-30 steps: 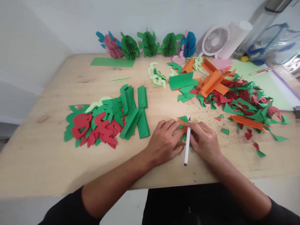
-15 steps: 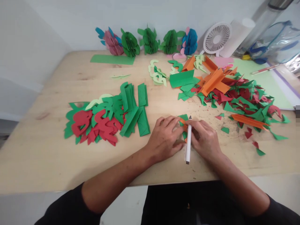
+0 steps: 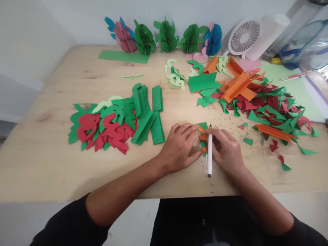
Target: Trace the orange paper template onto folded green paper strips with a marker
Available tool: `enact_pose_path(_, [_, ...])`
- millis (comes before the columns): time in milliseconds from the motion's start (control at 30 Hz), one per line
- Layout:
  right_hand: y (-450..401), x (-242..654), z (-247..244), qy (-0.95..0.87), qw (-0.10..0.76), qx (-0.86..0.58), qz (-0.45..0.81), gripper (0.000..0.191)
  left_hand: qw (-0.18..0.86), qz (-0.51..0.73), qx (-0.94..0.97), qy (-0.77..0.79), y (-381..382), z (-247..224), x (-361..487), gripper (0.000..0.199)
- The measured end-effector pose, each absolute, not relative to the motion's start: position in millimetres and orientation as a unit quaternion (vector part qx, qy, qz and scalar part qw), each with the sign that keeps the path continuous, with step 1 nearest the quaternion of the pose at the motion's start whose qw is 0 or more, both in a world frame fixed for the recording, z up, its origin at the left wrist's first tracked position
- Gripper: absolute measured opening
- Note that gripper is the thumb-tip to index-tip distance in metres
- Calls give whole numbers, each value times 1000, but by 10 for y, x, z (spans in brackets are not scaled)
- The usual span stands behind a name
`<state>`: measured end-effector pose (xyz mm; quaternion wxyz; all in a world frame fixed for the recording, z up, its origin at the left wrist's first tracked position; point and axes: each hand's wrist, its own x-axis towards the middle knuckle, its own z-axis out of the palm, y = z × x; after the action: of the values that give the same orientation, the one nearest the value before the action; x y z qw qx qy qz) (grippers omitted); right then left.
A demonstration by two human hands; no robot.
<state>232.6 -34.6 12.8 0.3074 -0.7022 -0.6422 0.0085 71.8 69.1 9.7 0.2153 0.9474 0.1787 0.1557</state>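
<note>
In the middle near the front edge, my left hand (image 3: 180,148) holds an orange paper cut-out (image 3: 203,137) down on a green piece of paper (image 3: 203,125), fingers together and bent. My right hand (image 3: 228,148) is closed around a white marker (image 3: 209,155), its dark tip pointing away from me, and the fingertips touch the right side of the orange cut-out. Parts of both papers are hidden under my fingers.
Red cut-outs (image 3: 88,126) and folded green strips (image 3: 147,128) lie left. Right are orange folded papers (image 3: 238,87) and green and red scraps (image 3: 274,109). Behind stand green paper figures (image 3: 166,37), a white fan (image 3: 244,37) and a green sheet (image 3: 123,56).
The view has shifted slightly. Both hands stay on the papers, and a little more of the orange cut-out shows between them. The marker remains in my right hand.
</note>
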Motion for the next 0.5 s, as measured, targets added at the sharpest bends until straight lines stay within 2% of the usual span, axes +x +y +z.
enact_pose_path(500, [-345,2332,107,-637,309,-706,5,23,228,164,943,179,698,122,707,33])
